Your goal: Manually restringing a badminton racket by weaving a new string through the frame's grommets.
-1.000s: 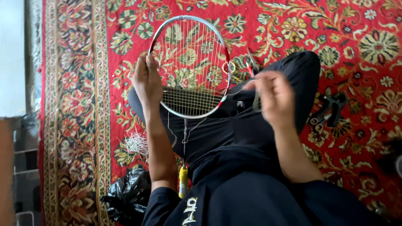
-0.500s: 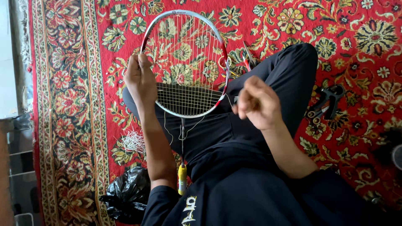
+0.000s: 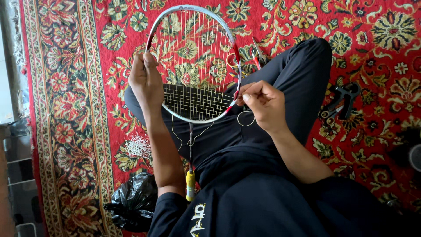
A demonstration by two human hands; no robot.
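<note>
Head view: badminton racket [image 3: 193, 66] across your lap, left hand [image 3: 146, 81] clenched on its frame, right hand [image 3: 263, 103] pinching the loose string [image 3: 245, 118] at the rim; slack there could tangle or slip free.

Half-strung badminton racket [image 3: 193, 66] across lap

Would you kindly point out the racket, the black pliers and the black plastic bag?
racket [image 3: 193, 103]: head view, on the woven strings low in its frame.
black pliers [image 3: 343, 100]: head view, on the handles, lying on the carpet.
black plastic bag [image 3: 133, 202]: head view, on its crumpled middle.
</note>
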